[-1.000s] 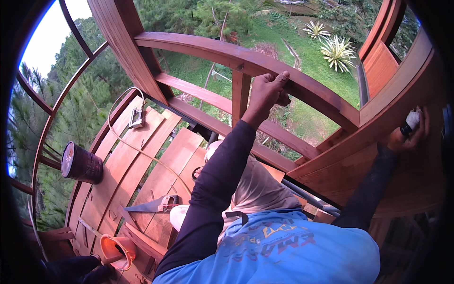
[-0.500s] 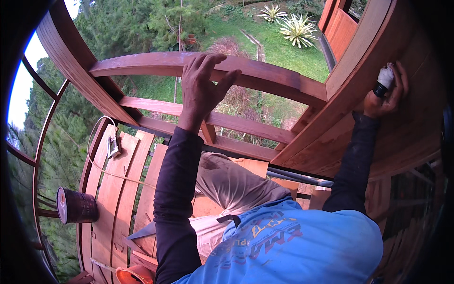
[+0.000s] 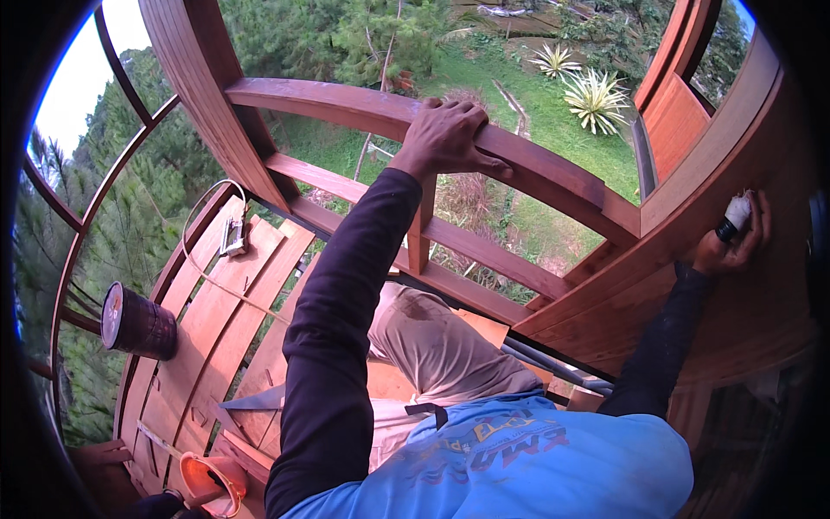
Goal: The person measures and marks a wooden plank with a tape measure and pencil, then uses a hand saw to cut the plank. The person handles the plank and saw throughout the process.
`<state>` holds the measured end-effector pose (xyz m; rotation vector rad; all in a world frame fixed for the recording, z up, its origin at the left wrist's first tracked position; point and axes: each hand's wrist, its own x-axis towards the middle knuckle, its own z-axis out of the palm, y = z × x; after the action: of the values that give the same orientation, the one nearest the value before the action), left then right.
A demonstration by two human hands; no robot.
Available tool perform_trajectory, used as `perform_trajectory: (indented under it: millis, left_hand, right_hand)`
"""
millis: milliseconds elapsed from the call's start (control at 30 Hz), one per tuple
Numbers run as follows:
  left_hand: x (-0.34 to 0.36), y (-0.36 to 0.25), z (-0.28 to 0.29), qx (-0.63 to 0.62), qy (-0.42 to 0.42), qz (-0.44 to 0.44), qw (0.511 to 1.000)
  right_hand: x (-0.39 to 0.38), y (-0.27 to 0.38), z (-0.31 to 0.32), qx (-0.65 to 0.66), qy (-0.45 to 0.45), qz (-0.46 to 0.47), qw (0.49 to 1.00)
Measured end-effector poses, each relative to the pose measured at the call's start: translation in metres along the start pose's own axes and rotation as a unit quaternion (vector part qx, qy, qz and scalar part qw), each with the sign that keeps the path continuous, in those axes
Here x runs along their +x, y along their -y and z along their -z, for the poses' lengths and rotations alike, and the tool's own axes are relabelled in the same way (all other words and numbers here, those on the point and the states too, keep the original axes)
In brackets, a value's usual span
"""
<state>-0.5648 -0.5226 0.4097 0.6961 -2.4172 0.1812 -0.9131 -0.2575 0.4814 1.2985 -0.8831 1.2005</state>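
Observation:
My left hand (image 3: 445, 138) is closed over the curved wooden rail (image 3: 324, 95), its fingers lying across the top and its thumb along the near side. At the right, my right hand (image 3: 735, 242) holds a small tool (image 3: 737, 213) with a white, fibrous-looking end and a black band. The tool is against or close to the broad wooden panel (image 3: 640, 290); contact cannot be made out. My fingers wrap its far side and hide part of it.
Wooden planks (image 3: 212, 333) with gaps form the platform at left. On them are a dark bucket (image 3: 138, 322), an orange helmet-like container (image 3: 213, 480), a saw blade (image 3: 255, 400) and a metal-framed device (image 3: 233, 235) by a cable. Lower rails (image 3: 484, 251) and grass lie beyond.
My left hand, earlier raised by the rail with fingers apart, now rests gripping it. My right hand keeps the white-ended tool at the panel, slightly lower in view. The view has shifted.

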Motion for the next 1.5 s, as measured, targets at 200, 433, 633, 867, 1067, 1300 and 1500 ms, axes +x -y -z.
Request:
perform_trajectory:
  millis: [200, 433, 633, 867, 1067, 1300, 1500]
  left_hand:
    - [0.004, 0.000, 0.003, -0.028, 0.013, 0.003, 1.000]
    - [0.006, 0.001, -0.002, -0.035, 0.004, 0.012, 0.999]
    - [0.006, -0.005, -0.006, -0.042, 0.000, 0.020, 0.999]
    - [0.005, -0.018, -0.008, -0.047, -0.027, 0.012, 0.998]
    - [0.012, -0.033, -0.007, -0.043, 0.015, 0.015, 0.999]
    - [0.021, -0.071, -0.022, -0.038, -0.011, -0.012, 0.999]
    - [0.008, -0.064, -0.014, -0.009, -0.058, -0.043, 0.997]
  right_hand:
    - [-0.003, -0.010, 0.004, -0.014, 0.003, 0.020, 1.000]
    - [-0.003, -0.016, 0.005, -0.047, 0.002, 0.052, 0.998]
    - [0.003, -0.005, 0.006, -0.046, 0.013, 0.050, 0.998]
    - [0.007, 0.009, 0.002, -0.051, 0.012, 0.038, 0.998]
    - [0.004, 0.008, 0.002, -0.078, -0.018, 0.006, 0.997]
    - [0.002, 0.008, 0.003, -0.053, -0.010, -0.009, 0.999]
    - [0.002, -0.007, 0.005, -0.047, 0.003, 0.041, 0.998]
